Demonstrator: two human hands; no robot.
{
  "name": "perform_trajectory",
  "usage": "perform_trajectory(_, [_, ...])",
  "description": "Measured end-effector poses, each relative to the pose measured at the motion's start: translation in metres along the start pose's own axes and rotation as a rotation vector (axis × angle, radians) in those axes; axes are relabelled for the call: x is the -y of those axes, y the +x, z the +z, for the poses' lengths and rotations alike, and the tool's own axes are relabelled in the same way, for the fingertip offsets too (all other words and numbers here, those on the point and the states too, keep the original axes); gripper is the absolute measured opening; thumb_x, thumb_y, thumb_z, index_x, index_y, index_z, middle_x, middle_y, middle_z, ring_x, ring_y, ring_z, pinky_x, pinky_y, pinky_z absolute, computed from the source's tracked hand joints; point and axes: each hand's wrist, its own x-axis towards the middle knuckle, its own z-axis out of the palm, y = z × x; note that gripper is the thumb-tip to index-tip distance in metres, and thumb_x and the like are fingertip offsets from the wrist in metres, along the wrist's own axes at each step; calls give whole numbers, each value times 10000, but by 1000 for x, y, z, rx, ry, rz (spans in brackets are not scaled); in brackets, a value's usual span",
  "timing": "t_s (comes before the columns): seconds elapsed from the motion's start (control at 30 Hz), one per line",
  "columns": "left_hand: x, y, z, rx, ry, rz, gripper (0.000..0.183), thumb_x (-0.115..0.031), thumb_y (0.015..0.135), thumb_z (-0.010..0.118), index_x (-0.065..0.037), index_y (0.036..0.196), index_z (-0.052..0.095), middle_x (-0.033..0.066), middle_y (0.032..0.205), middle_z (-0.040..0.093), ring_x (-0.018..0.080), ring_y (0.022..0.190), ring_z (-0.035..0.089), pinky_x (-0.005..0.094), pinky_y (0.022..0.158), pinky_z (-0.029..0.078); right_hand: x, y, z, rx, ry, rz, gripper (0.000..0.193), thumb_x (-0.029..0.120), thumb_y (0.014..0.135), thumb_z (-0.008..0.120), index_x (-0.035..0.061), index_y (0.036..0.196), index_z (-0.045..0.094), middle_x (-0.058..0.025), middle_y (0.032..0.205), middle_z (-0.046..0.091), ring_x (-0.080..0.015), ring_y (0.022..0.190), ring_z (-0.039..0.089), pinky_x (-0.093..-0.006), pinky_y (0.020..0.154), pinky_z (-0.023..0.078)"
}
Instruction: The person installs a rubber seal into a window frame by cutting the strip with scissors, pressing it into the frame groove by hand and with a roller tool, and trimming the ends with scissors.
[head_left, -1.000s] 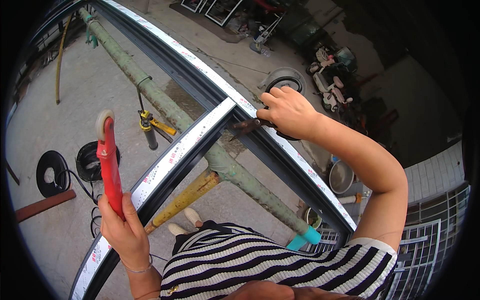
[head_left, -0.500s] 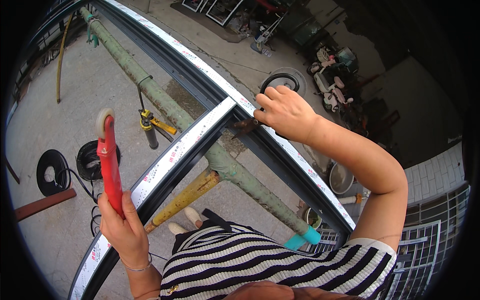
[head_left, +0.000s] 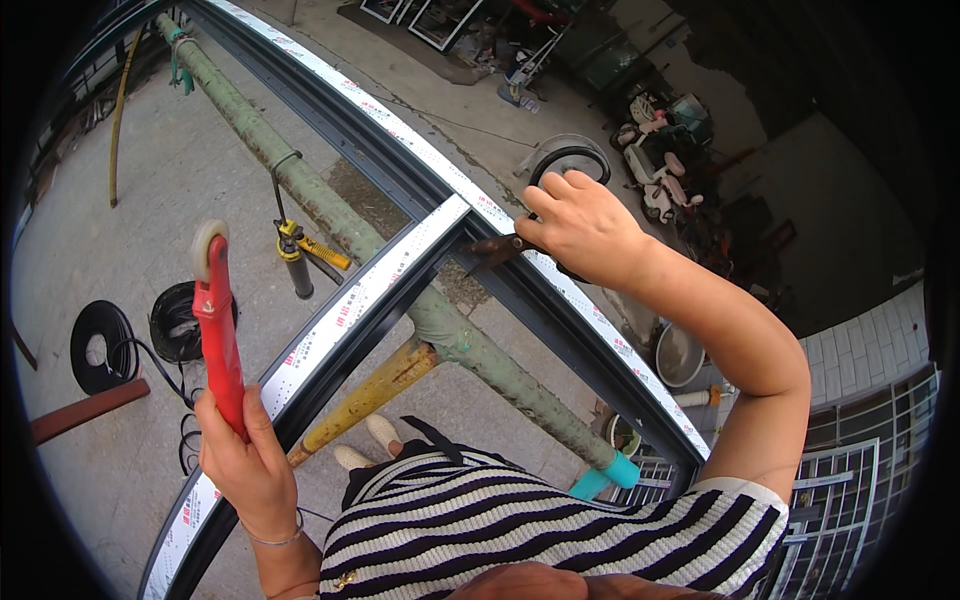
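My right hand is closed on a pair of scissors with black loop handles and dark, rusty blades. The blade tips reach into the corner of a dark window frame, where a crossbar meets the long side rail. White printed protective film covers the upper faces of the frame. In my left hand I grip a red-handled roller, held upright with its pale wheel at the top, left of the crossbar.
Beneath the frame run a green pipe and a yellow leg. A yellow-and-black caulking gun hangs by the pipe. Black coils and a reddish-brown bar lie on the floor. A pink-white scooter stands beyond.
My right hand has shifted slightly right with the scissors, and more of their blades shows at the corner. My left hand and the roller have hardly moved.
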Motion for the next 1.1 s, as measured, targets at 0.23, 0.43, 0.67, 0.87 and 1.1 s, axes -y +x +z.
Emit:
perform_trajectory(0.23, [-1, 1, 0, -9, -29, 8, 188, -142, 1021, 582, 12, 1125, 555, 139, 854, 692, 202, 685, 617, 324, 621, 469, 4, 6, 0, 24, -17, -18, 98, 149, 776, 634, 145, 873, 650, -15, 910, 530, -181, 917, 535, -301, 782, 430])
perform_trajectory(0.43, [-1, 1, 0, -6, -26, 11, 185, -153, 1024, 580, 9, 1110, 556, 135, 856, 691, 196, 674, 605, 324, 613, 463, 7, 8, 0, 23, -37, -26, 122, 152, 776, 634, 142, 896, 653, -17, 924, 527, -181, 920, 533, -303, 774, 428])
perform_trajectory(0.67, [-1, 1, -1, -6, -17, 32, 191, -155, 1023, 585, 7, 1124, 563, 133, 837, 676, 185, 662, 590, 316, 600, 454, 7, 7, -3, 37, -58, -13, 165, 154, 785, 629, 148, 944, 669, -18, 920, 522, -182, 914, 531, -303, 773, 426])
perform_trajectory(0.87, [0, 1, 0, -13, -20, 29, 194, -151, 1020, 590, 7, 1129, 565, 136, 842, 682, 184, 667, 604, 312, 603, 461, 7, 7, -1, 29, -53, -15, 168, 157, 786, 628, 152, 948, 673, -16, 908, 521, -181, 914, 531, -305, 772, 424])
perform_trajectory(1.1, [-2, 1, -1, -9, -26, 20, 191, -153, 1019, 591, 7, 1120, 567, 136, 840, 680, 196, 667, 607, 321, 612, 465, 14, 8, -2, 7, -86, -26, 140, 159, 783, 629, 133, 914, 671, -18, 903, 522, -182, 904, 532, -298, 764, 425])
